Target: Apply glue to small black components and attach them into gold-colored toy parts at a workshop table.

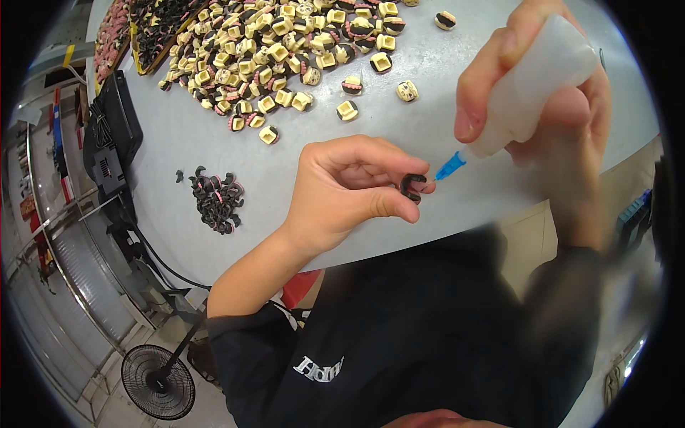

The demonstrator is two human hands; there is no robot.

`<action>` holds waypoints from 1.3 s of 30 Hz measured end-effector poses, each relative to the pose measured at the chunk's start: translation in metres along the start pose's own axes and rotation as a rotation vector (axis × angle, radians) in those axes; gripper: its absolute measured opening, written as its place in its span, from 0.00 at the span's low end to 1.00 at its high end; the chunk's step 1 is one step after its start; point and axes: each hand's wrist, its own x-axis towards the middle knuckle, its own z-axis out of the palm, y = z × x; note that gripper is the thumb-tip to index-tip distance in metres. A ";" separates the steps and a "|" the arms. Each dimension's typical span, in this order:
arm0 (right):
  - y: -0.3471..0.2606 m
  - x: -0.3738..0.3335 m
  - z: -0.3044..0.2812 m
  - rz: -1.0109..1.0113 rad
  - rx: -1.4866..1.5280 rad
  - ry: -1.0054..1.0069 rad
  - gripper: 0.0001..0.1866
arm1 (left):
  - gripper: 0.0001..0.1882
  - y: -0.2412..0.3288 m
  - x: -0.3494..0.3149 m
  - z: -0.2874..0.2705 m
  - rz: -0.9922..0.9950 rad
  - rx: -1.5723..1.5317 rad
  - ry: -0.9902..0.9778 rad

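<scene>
Between thumb and fingers, my left hand [342, 185] pinches a small black C-shaped piece [409, 187], its open side turned to the right. My right hand [571, 107] is wrapped round a translucent white squeeze bottle [539, 78], tilted with its blue dispensing tip [451, 166] pointing down and left. The fine end of that tip is close beside the black piece; whether they touch I cannot tell. Left of my left hand lies a small heap of similar black curved pieces [217, 202], some with pink edges.
A large pile of cream-and-black moulded pieces [264, 57] covers the far part of the grey table [271, 164], with several strays nearer me. Trays of black and pink pieces [153, 28] stand at the far left. A black device [121, 118] sits at the left edge; a fan [158, 381] stands below.
</scene>
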 end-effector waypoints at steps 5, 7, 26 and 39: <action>-0.020 0.000 -0.004 0.118 -0.126 -0.009 0.29 | 0.22 -0.001 0.002 0.002 0.024 0.018 -0.008; -0.020 0.000 -0.003 0.105 -0.135 0.010 0.30 | 0.22 -0.001 0.002 0.002 0.031 0.024 -0.011; 0.001 0.014 -0.054 -0.120 -0.164 -0.138 0.26 | 0.20 -0.002 0.001 0.002 0.048 -0.013 -0.009; -0.045 -0.013 -0.036 -0.256 -0.929 0.226 0.18 | 0.15 -0.008 0.001 -0.005 0.148 -0.021 -0.135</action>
